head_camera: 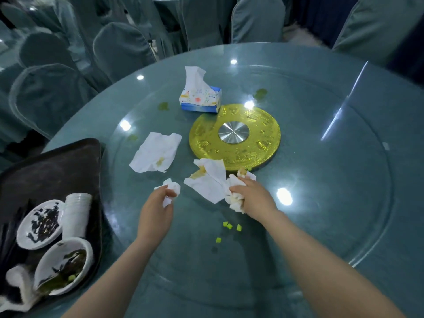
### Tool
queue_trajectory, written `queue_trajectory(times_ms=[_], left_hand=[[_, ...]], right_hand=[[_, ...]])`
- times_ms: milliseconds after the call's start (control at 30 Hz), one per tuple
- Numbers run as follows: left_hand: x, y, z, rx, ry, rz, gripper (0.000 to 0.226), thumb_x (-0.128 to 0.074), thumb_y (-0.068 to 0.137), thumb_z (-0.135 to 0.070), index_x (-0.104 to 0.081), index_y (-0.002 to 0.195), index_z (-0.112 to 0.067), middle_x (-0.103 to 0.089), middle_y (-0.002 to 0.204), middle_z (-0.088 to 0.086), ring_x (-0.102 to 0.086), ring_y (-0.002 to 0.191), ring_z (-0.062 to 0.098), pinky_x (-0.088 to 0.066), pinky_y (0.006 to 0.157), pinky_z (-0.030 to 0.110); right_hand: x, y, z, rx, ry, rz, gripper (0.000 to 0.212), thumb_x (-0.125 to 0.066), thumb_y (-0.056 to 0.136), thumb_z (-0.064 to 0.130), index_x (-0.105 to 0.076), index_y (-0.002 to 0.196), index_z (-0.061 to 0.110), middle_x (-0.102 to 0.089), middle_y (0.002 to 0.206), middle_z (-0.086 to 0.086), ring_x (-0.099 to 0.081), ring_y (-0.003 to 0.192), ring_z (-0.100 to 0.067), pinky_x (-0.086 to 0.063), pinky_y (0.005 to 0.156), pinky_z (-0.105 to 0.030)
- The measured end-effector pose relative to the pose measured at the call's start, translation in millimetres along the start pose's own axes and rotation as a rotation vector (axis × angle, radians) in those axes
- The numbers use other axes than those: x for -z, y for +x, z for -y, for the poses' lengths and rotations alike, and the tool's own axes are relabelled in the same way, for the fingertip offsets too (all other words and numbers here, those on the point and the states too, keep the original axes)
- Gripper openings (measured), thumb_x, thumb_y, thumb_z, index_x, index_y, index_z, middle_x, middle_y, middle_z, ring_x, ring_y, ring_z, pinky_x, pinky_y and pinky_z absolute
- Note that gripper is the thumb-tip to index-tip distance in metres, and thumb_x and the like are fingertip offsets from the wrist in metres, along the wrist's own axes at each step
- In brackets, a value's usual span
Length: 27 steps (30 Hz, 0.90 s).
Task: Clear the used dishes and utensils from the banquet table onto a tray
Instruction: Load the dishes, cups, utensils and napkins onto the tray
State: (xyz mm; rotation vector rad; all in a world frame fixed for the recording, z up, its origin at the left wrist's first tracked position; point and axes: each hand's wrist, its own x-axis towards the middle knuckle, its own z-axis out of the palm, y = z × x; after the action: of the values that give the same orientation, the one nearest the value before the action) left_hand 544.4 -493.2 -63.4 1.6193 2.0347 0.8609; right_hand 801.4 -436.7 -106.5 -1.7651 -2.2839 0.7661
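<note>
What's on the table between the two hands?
In the head view, a stained napkin lies between the left hand and right hand, each gripping its own crumpled napkin.

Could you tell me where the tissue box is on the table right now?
In the head view the tissue box stands past both hands near the table's centre, touching the far-left rim of the gold disc.

Glossy glass table (321, 180), shiny gold embossed disc (263, 138) with brushed-metal hub (233, 132), crumpled paper tissues (156, 152).
</note>
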Motion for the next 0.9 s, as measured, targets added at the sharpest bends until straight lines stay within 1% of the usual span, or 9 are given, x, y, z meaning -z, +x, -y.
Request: queue_trajectory(times_ms=[100,200,367,500,600,667,767,833,900], left_hand=[[-1.9,9.8,3.3,-0.010,-0.023,0.014,0.028,-0.053,0.088,-0.002,-0.055,0.092,-0.030,-0.050,0.116,-0.021,-0.047,0.101,0.002,-0.032,0.079,0.016],[-6.1,22.1,12.6,0.011,-0.060,0.048,0.029,-0.050,0.089,-0.003,-0.054,0.091,-0.032,-0.049,0.119,-0.022,-0.050,0.097,0.007,-0.037,0.076,0.023],[-1.3,57.8,35.0,0.006,-0.092,-0.005,0.034,-0.046,0.085,0.002,-0.054,0.102,-0.027,-0.050,0.120,-0.016,-0.052,0.102,0.013,-0.038,0.078,0.027],[9.6,107.6,48.2,0.008,-0.065,-0.071,0.042,-0.046,0.085,0.003,-0.051,0.118,-0.023,-0.056,0.125,-0.001,-0.055,0.100,0.026,-0.044,0.077,0.035],[14.4,144.7,57.8,-0.039,-0.011,-0.112,0.049,-0.046,0.087,0.003,-0.050,0.130,-0.019,-0.054,0.131,0.002,-0.052,0.112,0.027,-0.039,0.085,0.033],[12.4,166.3,65.6,-0.077,0.042,-0.092,0.051,-0.045,0.087,0.004,-0.051,0.132,-0.018,-0.052,0.135,0.003,-0.050,0.117,0.028,-0.039,0.088,0.034],[-1.0,185.8,77.9,-0.057,0.178,0.103,0.047,-0.053,0.093,-0.017,-0.047,0.139,-0.020,-0.034,0.151,0.009,-0.035,0.136,0.029,-0.033,0.104,0.039],[-12.8,187.6,85.3,-0.005,0.344,0.276,0.058,-0.056,0.091,-0.043,-0.037,0.145,-0.030,-0.013,0.159,0.011,-0.017,0.143,0.032,-0.018,0.113,0.045],[-23.2,182.9,90.4,-0.027,0.436,0.326,0.060,-0.056,0.089,-0.052,-0.037,0.143,-0.035,-0.008,0.160,0.010,-0.009,0.144,0.038,-0.012,0.113,0.046]], right_hand=[[14.0,-11.0,-1.5,-0.061,0.118,-0.018,0.050,-0.056,0.080,0.001,-0.064,0.121,0.029,-0.039,0.147,0.001,-0.047,0.123,-0.023,-0.046,0.083,-0.025],[28.2,-19.5,4.9,-0.114,0.272,-0.184,0.053,-0.046,0.079,0.000,-0.067,0.118,0.030,-0.045,0.144,0.000,-0.050,0.121,-0.022,-0.042,0.087,-0.021],[37.9,1.0,42.8,-0.104,0.313,-0.395,0.056,-0.041,0.069,0.018,-0.067,0.117,0.028,-0.044,0.147,-0.001,-0.042,0.132,-0.021,-0.034,0.095,-0.022],[10.2,49.1,70.1,-0.074,0.258,-0.255,0.050,-0.048,0.084,0.009,-0.058,0.128,0.030,-0.030,0.153,-0.001,-0.025,0.141,-0.021,-0.026,0.113,-0.031],[-28.1,72.1,73.2,-0.131,0.102,-0.030,0.052,-0.047,0.092,0.037,-0.037,0.142,0.041,-0.006,0.161,0.003,0.002,0.147,-0.024,-0.007,0.119,-0.040],[-49.8,74.1,66.4,-0.136,-0.045,0.011,0.067,-0.048,0.084,0.062,-0.022,0.144,0.048,0.006,0.161,0.005,0.016,0.146,-0.026,0.000,0.119,-0.047],[-60.5,73.6,55.9,-0.100,-0.112,-0.037,0.072,-0.046,0.082,0.069,-0.016,0.144,0.051,0.010,0.160,0.007,0.020,0.145,-0.023,0.001,0.118,-0.047],[-61.7,74.0,53.2,-0.072,-0.126,-0.082,0.062,-0.041,0.089,0.063,-0.019,0.145,0.049,0.006,0.161,0.006,0.015,0.146,-0.022,-0.001,0.117,-0.043],[-61.6,74.5,52.8,-0.067,-0.129,-0.113,0.055,-0.041,0.093,0.054,-0.024,0.144,0.048,0.001,0.161,0.004,0.011,0.146,-0.022,-0.005,0.117,-0.041]])
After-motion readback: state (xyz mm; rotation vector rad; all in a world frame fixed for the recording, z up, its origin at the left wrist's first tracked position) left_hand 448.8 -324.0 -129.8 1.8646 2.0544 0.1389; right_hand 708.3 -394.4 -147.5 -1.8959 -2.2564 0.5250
